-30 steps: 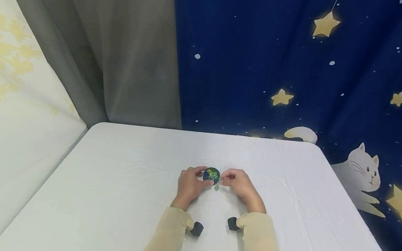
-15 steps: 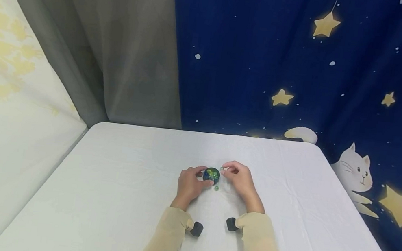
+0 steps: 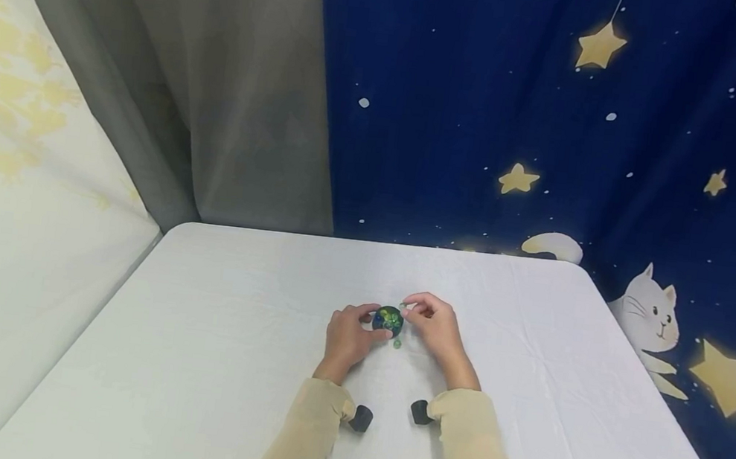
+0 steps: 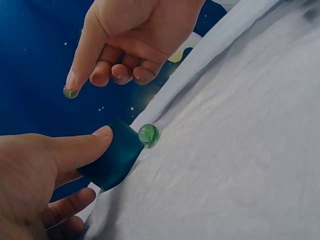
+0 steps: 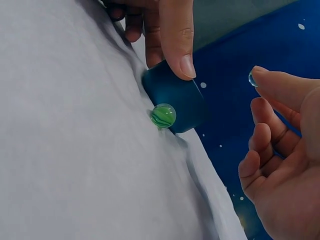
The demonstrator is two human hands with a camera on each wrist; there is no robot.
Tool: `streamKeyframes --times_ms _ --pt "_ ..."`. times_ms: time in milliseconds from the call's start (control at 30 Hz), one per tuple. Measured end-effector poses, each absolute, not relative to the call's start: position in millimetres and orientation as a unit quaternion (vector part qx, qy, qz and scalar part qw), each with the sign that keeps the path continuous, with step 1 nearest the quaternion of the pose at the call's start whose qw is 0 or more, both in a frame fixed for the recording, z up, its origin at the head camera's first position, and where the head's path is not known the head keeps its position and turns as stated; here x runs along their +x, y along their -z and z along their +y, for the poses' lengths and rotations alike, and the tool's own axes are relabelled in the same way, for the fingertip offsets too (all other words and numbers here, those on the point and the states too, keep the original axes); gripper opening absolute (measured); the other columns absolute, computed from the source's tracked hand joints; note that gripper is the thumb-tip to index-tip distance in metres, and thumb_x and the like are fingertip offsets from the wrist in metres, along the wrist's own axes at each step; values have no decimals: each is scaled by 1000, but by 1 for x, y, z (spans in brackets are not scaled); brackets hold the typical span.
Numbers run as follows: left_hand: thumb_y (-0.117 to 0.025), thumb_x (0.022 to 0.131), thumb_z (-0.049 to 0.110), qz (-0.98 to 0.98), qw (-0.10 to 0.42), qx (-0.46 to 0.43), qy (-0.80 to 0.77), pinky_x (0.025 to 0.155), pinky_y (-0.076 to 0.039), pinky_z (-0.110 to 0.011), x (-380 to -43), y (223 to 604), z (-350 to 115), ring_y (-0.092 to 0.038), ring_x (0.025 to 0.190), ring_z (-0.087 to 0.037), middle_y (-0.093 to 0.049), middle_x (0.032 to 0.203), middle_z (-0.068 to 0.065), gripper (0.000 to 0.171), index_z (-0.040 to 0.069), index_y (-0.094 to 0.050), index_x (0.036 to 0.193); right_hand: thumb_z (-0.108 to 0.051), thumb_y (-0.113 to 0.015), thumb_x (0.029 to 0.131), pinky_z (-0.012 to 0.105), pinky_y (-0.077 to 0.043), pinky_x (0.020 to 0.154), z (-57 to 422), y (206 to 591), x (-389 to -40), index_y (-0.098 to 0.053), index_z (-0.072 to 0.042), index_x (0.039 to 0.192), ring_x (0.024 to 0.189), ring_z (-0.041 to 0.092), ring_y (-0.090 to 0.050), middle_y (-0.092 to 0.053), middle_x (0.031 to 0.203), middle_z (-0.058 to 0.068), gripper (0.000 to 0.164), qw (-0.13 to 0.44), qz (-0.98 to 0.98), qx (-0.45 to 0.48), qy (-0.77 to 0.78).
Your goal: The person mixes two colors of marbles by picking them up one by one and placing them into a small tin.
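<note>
A small dark teal cup (image 4: 112,160) stands on the white table, with several green, yellow and blue marbles inside visible from the head view. My left hand (image 3: 348,336) grips it between thumb and fingers. One green-swirled glass marble (image 5: 163,116) lies on the cloth close to the cup's near side; whether they touch I cannot tell. Up and to the right, my right hand (image 3: 443,335) pinches another marble (image 4: 70,92) between thumb and forefinger, above the cup's height and apart from it. Its other fingers are curled in the right wrist view.
White cloth covers the table (image 3: 206,362). Behind its far edge hang a grey curtain (image 3: 260,98) and a dark blue curtain (image 3: 451,81) with stars and a cat. A black device (image 3: 360,418) sits at the left wrist, another black device (image 3: 420,412) at the right.
My right hand has risen from beside the cup with a marble between its fingertips, then shifted slightly left toward the cup. My left hand and the cup stay in place.
</note>
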State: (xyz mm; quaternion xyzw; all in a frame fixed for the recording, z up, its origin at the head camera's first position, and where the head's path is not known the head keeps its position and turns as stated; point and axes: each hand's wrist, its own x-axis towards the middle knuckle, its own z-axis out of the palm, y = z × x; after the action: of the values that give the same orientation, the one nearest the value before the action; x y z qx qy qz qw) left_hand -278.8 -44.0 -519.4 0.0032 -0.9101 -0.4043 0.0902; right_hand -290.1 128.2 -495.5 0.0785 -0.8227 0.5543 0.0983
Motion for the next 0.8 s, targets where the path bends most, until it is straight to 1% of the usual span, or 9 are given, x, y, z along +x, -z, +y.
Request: streamKeyframes --times_ms 133,333,400,500,733,800 --pt "-86 71 35 -911 89 5 402 76 -41 -38 -277 519 -43 -49 87 -20 -65 96 1 53 22 -70 119 -10 -74 85 31 -45 67 128 496 -289 -72 -9 99 72 20 -55 -60 76 3 14 92 -824 77 -554" --pt "-86 71 35 -912 89 8 399 76 -41 -38 -275 520 -42 -50 87 -20 -65 96 0 53 21 -70 120 -10 -75 84 32 -46 71 129 495 -287 -69 -9 114 75 19 -55 -61 78 2 31 78 -834 78 -541" --pt "-86 71 35 -913 90 6 397 76 -41 -38 -276 520 -42 -50 87 -20 -65 96 0 53 22 -70 120 -10 -75 84 32 -45 71 129 495 -287 -68 -10 116 75 19 -55 -61 78 2 33 71 -837 78 -536" --pt "-86 71 36 -914 91 3 395 77 -41 -38 -277 520 -42 -50 87 -20 -66 97 0 53 22 -70 120 -9 -74 85 32 -44 71 131 494 -287 -68 -9 116 73 18 -54 -61 78 2 32 56 -844 80 -528" --pt "-86 71 36 -915 90 3 394 79 -41 -39 -278 520 -42 -50 89 -21 -65 97 -1 54 22 -69 120 -10 -74 84 32 -43 71 135 491 -286 -64 -1 114 72 17 -54 -60 78 3 32 10 -856 88 -509" --pt "-86 71 35 -914 92 2 395 79 -40 -39 -279 521 -43 -50 89 -21 -65 97 -1 53 22 -70 120 -11 -75 84 33 -43 71 135 491 -286 -63 -2 112 73 17 -53 -60 79 4 32 -1 -857 81 -509"
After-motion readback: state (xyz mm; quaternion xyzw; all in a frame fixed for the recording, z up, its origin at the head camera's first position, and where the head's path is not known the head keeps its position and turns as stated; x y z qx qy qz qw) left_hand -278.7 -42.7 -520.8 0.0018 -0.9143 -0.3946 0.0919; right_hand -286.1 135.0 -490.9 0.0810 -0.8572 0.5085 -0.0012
